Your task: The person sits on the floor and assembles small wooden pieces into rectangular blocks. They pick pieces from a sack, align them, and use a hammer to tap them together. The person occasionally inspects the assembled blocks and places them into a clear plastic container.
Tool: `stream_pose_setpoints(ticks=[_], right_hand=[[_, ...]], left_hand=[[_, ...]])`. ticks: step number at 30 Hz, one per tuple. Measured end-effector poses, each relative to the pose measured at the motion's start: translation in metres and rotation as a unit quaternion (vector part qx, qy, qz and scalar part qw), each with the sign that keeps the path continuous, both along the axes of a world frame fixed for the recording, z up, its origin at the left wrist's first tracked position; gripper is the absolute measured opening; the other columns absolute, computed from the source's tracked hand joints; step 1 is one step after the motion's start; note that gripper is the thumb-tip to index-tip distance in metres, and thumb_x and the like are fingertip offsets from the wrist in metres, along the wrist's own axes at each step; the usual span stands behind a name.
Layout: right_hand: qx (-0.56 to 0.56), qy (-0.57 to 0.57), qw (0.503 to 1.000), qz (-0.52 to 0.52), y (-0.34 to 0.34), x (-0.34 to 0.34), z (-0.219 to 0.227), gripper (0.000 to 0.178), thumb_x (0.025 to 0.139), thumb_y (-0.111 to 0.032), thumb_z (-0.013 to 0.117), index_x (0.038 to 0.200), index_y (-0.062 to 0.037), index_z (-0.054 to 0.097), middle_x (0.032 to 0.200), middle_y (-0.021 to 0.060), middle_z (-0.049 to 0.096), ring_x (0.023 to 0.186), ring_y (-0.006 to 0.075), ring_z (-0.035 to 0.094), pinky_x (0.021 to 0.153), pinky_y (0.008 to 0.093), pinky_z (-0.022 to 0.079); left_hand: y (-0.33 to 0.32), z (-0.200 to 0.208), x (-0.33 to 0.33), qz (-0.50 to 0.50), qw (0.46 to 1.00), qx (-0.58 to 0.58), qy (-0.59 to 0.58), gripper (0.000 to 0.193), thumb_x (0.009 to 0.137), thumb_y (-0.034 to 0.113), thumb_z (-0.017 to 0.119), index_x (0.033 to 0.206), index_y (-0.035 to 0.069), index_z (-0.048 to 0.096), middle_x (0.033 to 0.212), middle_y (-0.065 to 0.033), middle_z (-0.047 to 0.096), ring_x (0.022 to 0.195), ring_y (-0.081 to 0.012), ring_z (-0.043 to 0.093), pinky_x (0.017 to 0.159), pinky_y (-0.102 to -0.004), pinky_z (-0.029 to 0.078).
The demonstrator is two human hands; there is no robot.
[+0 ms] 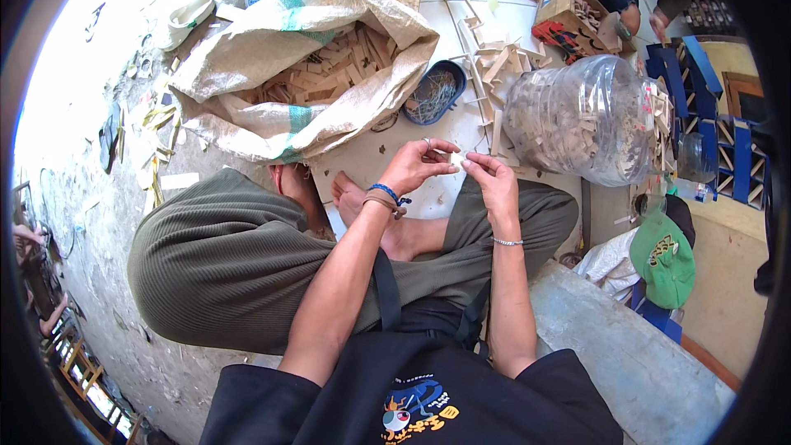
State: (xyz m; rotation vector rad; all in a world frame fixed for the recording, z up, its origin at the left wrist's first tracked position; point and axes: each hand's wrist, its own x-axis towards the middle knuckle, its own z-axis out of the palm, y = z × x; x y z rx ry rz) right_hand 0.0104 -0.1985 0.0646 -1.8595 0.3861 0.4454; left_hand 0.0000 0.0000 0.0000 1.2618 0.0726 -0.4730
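Observation:
Above my folded legs, both hands meet fingertip to fingertip around a small pale piece (pixel 456 162), too small to name. My left hand (pixel 416 166) pinches it from the left, thumb and fingers closed. From the other side my right hand (pixel 494 183) holds it between thumb and forefinger. Just beyond my left hand is a dark blue tub (pixel 432 117) of thin, wire-like bits. An open woven sack (pixel 222 62) full of small wooden strips (pixel 350 62) lies at the far left. Thin wooden pieces joined into frames (pixel 494 62) lie in a pile past my right hand.
At the right, a large clear plastic jug (pixel 568 115) lies on its side, holding wooden pieces. Behind it are a cardboard box (pixel 560 8) and another person's hand (pixel 659 23). Blue racks (pixel 707 136) and a green cap (pixel 663 259) are farther right. Scraps litter the left floor (pixel 124 222).

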Motion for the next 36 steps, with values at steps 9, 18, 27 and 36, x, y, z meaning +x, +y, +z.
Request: stream_pose_setpoints(ticks=[9, 18, 27, 36], right_hand=[[0.048, 0.044, 0.998, 0.012, -0.007, 0.007, 0.0, 0.029, 0.09, -0.011, 0.083, 0.113, 0.0046, 0.076, 0.097, 0.0049, 0.076, 0.085, 0.0086, 0.065, 0.079, 0.0223, 0.051], [0.067, 0.082, 0.994, 0.034, -0.014, 0.013, -0.002, 0.028, 0.089, -0.012, 0.084, 0.111, 0.0029, 0.077, 0.094, 0.0026, 0.075, 0.082, 0.0079, 0.062, 0.076, 0.0218, 0.05], [0.073, 0.089, 0.992, 0.05, -0.017, 0.016, -0.003, 0.029, 0.09, -0.011, 0.083, 0.113, 0.0038, 0.075, 0.099, 0.0048, 0.076, 0.088, 0.0094, 0.067, 0.081, 0.0229, 0.053], [0.06, 0.075, 0.994, 0.047, -0.012, 0.016, 0.003, 0.029, 0.089, -0.014, 0.084, 0.112, 0.0031, 0.077, 0.093, 0.0028, 0.075, 0.082, 0.0077, 0.063, 0.076, 0.0216, 0.049]], left_hand=[[0.0, 0.003, 0.001, 0.006, 0.999, 0.035, -0.022, 0.034, 0.089, 0.014, 0.085, 0.119, 0.003, 0.076, 0.091, -0.0033, 0.075, 0.086, -0.0103, 0.071, 0.08, -0.0268, 0.058], [0.001, 0.002, 0.002, 0.011, 0.999, 0.019, -0.03, 0.03, 0.088, 0.011, 0.084, 0.116, 0.004, 0.078, 0.089, -0.0039, 0.074, 0.085, -0.0113, 0.072, 0.079, -0.0268, 0.058], [0.001, 0.0, 0.002, 0.007, 0.998, 0.034, -0.051, 0.03, 0.087, 0.01, 0.084, 0.117, 0.004, 0.079, 0.089, -0.0046, 0.075, 0.085, -0.0113, 0.072, 0.078, -0.0269, 0.058], [0.002, 0.003, 0.001, 0.004, 0.998, 0.033, -0.045, 0.032, 0.088, 0.011, 0.084, 0.118, 0.005, 0.078, 0.091, -0.0059, 0.077, 0.087, -0.0118, 0.074, 0.079, -0.0271, 0.058]])
